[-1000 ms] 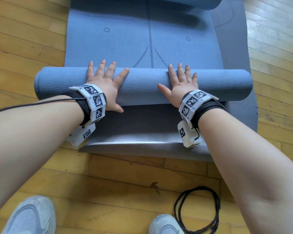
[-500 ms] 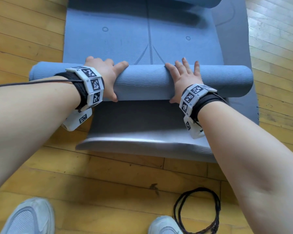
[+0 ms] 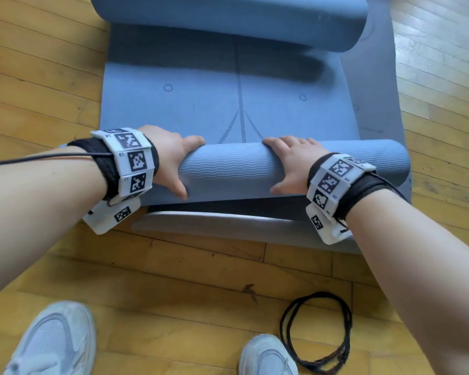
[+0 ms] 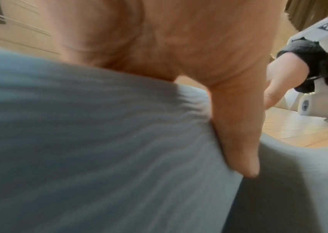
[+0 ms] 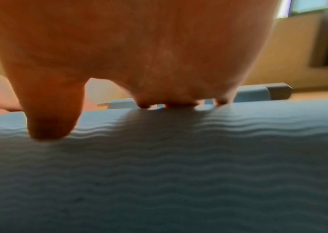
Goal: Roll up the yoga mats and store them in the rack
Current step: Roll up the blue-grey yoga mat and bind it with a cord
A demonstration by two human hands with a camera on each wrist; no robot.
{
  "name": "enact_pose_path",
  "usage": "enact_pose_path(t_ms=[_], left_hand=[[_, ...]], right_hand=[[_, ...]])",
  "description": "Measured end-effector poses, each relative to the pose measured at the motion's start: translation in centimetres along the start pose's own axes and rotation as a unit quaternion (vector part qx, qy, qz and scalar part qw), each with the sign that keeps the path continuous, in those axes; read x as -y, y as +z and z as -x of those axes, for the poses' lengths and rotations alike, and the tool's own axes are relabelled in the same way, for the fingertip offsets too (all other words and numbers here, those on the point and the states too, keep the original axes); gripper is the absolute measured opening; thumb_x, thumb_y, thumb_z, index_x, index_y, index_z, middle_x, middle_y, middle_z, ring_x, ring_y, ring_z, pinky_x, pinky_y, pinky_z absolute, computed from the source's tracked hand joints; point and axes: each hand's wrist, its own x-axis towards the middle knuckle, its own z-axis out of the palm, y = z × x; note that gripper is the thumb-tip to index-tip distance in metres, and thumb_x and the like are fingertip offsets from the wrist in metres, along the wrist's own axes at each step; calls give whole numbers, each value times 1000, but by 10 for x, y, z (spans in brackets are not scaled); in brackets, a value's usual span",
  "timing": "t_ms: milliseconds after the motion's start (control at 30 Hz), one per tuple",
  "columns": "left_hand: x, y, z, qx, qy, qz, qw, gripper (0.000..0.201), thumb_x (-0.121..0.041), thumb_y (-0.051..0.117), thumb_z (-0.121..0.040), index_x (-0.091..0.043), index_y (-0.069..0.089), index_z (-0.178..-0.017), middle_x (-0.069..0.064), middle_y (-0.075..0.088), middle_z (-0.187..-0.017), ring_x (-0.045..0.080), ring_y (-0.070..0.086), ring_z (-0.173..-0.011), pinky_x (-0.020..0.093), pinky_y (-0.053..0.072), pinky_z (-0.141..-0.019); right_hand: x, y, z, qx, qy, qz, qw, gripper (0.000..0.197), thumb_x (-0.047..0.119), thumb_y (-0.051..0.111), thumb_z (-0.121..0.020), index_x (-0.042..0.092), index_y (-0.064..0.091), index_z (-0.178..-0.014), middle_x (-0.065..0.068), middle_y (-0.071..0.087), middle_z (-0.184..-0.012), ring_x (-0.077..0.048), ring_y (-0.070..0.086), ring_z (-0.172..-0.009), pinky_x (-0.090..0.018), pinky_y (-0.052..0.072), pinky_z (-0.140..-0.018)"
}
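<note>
A blue yoga mat is partly rolled; its ribbed roll (image 3: 228,169) lies across a grey mat (image 3: 255,231) on the wooden floor. My left hand (image 3: 173,161) and right hand (image 3: 290,166) both grip the roll, fingers curled over its far side and thumbs on the near side. The unrolled blue part (image 3: 201,104) stretches away from me, and its far end (image 3: 228,20) curls up into a second roll. In the left wrist view my thumb (image 4: 237,141) presses into the roll (image 4: 79,141). In the right wrist view the thumb (image 5: 51,118) rests on the ribbed surface (image 5: 159,173).
A loop of black cord (image 3: 317,331) lies on the floor by my right shoe (image 3: 266,355); my left shoe (image 3: 52,342) is at the lower left. Wooden floor (image 3: 38,77) borders both sides of the mats. No rack is in view.
Both hands went from lying flat on top of the roll to curling over its far side. The roll has turned slightly away from me.
</note>
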Motion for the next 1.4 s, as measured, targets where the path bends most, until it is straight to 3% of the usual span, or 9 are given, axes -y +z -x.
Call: enact_pose_path(t_ms=[100,233,367,467,633,833,1067,1233,1400], left_hand=[[0,7,-3,1,-15,28,1000,117,-72,72,-56,-38,6,-146,-2,50,-130,23,56,-111,36,47,-88],[-2,17,1,-54,-20,85,995,120,-60,77,-64,-36,-3,-150,2,15,-156,23,24,-141,41,27,-111],[-5,14,4,-94,-41,98,990,105,-56,68,-77,-32,-2,-151,6,6,-159,23,11,-146,38,10,-117],[-11,17,5,-95,-38,93,990,93,-68,47,-83,-32,-5,-151,5,4,-160,23,2,-147,43,0,-119],[-6,14,-5,-100,-59,87,989,94,-82,26,-76,-34,-8,-150,-1,-2,-161,22,-10,-147,51,-8,-117],[6,-1,-21,-91,-80,97,988,95,-81,30,-78,-33,-9,-151,1,-5,-161,24,-16,-146,54,-12,-115],[2,4,-7,-89,-85,139,983,95,-80,31,-77,-36,-9,-150,1,-7,-160,23,-20,-145,53,-14,-114],[1,11,-7,-94,-84,101,987,93,-81,27,-77,-36,-10,-150,1,-8,-160,24,-19,-145,54,-14,-114],[10,5,-21,-100,-95,76,988,96,-86,26,-74,-37,-9,-150,0,-6,-161,26,-16,-146,57,-11,-113]], right_hand=[[5,6,-1,25,34,-52,998,89,74,39,-82,34,1,-152,-1,1,-161,-19,-6,-148,-49,-8,-118],[7,4,-16,32,58,-71,995,76,75,21,-87,39,3,-151,1,-4,-161,-20,-14,-147,-52,-11,-116],[6,-9,-33,42,76,-69,994,72,73,18,-89,40,5,-151,1,-4,-161,-23,-15,-147,-56,-10,-115],[6,-16,-41,44,80,-63,994,73,73,17,-89,39,2,-151,1,-5,-161,-24,-16,-146,-56,-9,-115],[7,-12,-38,5,78,-77,994,71,69,18,-92,37,-5,-151,1,-10,-161,-22,-19,-146,-53,-11,-116],[-1,1,-25,-19,59,-57,996,76,69,23,-91,35,-10,-151,2,-15,-160,-21,-22,-145,-50,-14,-116],[-5,-10,-46,-16,65,-73,995,74,71,21,-90,38,-2,-151,2,-8,-161,-23,-17,-146,-50,-13,-116],[-4,-18,-51,-1,80,-73,994,74,71,20,-90,36,-4,-152,1,-8,-161,-24,-18,-146,-51,-11,-116],[-4,-12,-42,-32,85,-93,992,76,67,26,-92,33,-6,-152,-1,-9,-161,-24,-18,-146,-48,-12,-117]])
